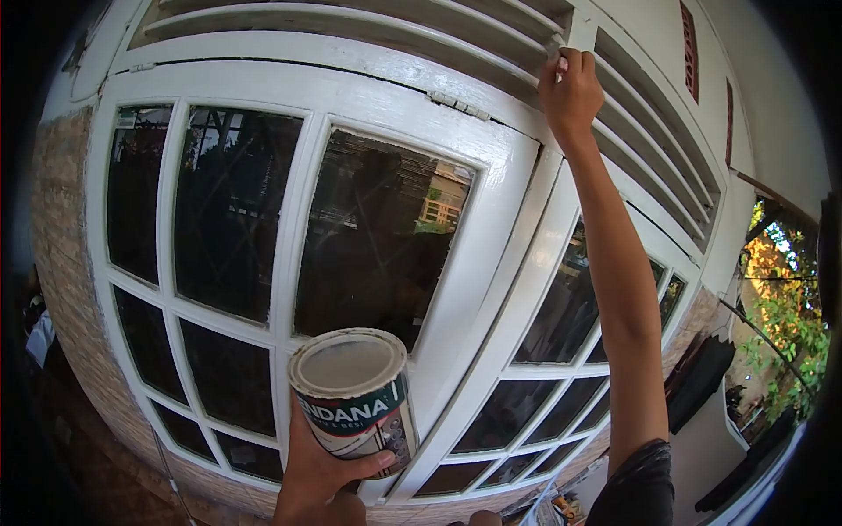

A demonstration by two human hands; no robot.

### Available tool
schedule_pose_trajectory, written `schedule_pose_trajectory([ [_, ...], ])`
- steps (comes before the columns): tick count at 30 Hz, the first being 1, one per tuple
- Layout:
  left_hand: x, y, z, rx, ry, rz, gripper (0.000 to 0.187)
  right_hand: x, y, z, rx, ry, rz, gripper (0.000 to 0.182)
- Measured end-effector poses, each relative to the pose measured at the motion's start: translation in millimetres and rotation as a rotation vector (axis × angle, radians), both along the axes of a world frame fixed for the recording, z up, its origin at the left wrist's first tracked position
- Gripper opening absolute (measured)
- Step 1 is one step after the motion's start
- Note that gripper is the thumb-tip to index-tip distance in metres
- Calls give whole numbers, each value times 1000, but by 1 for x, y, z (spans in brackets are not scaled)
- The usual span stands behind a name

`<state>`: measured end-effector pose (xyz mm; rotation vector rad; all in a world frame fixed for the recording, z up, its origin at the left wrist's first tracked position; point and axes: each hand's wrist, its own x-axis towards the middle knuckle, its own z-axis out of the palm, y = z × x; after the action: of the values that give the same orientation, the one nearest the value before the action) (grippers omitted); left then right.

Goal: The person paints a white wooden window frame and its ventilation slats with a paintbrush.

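My left hand (317, 478) is wrapped round a paint can (355, 416) from below, with the thumb across its front. The can is open at the top, has a dark green and white label, and shows pale paint inside. Raised high, my right hand (574, 96) is closed in a pinch at the post between two sets of white louvre slats (645, 131). It grips what looks like a small paintbrush (561, 66), mostly hidden by the fingers, with a whitish end against the frame.
Below the slats are white window frames (504, 162) with dark glass panes and a metal hinge (458, 105). A stone-clad wall (66, 219) runs along the left. Dark clothes (702, 373) hang at the right, near leafy plants (789, 324).
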<state>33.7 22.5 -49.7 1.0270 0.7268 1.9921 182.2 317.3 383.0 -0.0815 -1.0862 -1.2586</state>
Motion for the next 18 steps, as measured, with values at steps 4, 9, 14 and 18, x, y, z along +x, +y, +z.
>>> schedule_pose_trajectory([
  [4, 0, -2, -3, -44, 17, 24, 116, 0, 5, -5, -71, -37, 14, 10],
  [9, 1, -12, 0, -32, -17, 15, 115, -4, -8, 2, -257, 78, 82, 15],
  [14, -3, -16, -4, -40, -22, 14, 115, 21, -37, 20, -375, 95, 110, 26],
  [18, -4, -19, -1, -11, -72, 9, 116, 42, -64, 15, -269, 184, 345, 27],
])
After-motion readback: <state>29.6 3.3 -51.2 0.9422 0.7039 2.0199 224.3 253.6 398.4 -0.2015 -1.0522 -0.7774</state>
